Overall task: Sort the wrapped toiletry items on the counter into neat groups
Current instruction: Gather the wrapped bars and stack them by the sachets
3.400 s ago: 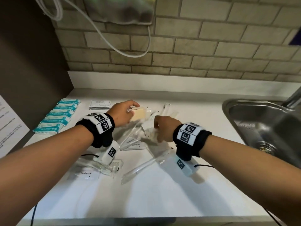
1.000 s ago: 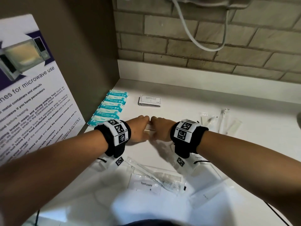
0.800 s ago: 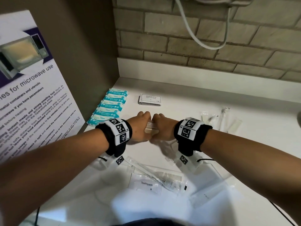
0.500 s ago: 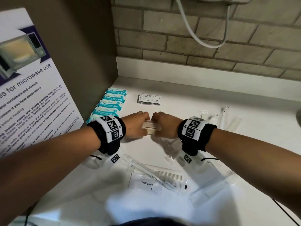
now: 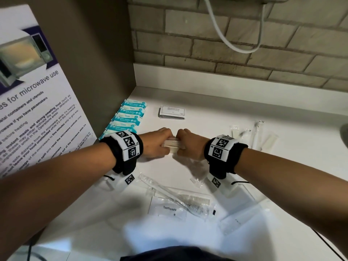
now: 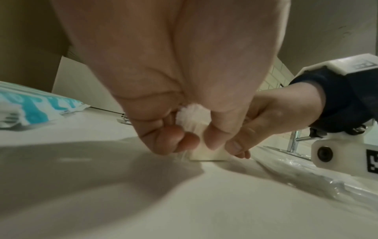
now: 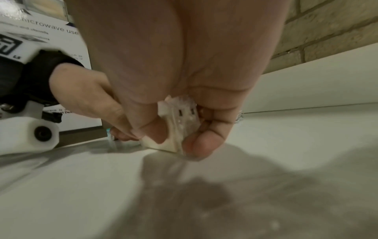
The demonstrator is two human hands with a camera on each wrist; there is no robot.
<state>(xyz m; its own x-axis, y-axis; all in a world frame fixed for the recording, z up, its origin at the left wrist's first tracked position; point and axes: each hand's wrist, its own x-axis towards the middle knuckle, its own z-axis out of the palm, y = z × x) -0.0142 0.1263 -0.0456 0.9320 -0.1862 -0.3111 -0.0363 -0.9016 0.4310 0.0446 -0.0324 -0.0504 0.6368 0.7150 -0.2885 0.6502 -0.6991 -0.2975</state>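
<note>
A small stack of cream soap bars in clear wrap (image 5: 172, 146) stands on edge on the white counter (image 5: 216, 102), pinched from both ends. My left hand (image 5: 158, 145) grips its left end (image 6: 196, 129), thumb and fingers curled round it. My right hand (image 5: 190, 146) grips the right end (image 7: 180, 127) the same way. Teal wet-wipe packets (image 5: 130, 115) lie in a row at the left wall. A stack of shampoo sachets (image 5: 172, 111) lies behind the hands. Wrapped toothbrush (image 5: 175, 198), comb (image 5: 195, 199) and toothpaste sachet (image 5: 167, 209) lie near the front.
Clear-wrapped slim items (image 5: 254, 134) lie scattered to the right. A microwave-use poster (image 5: 33, 102) leans on the brown side wall at left. The brick wall (image 5: 226, 44) with a white cable (image 5: 231, 34) backs the counter. The sink rim (image 5: 345, 132) shows at far right.
Both hands have come from the loose pile to the left, pressing the soap bars together between them. In the last second they have barely shifted.
</note>
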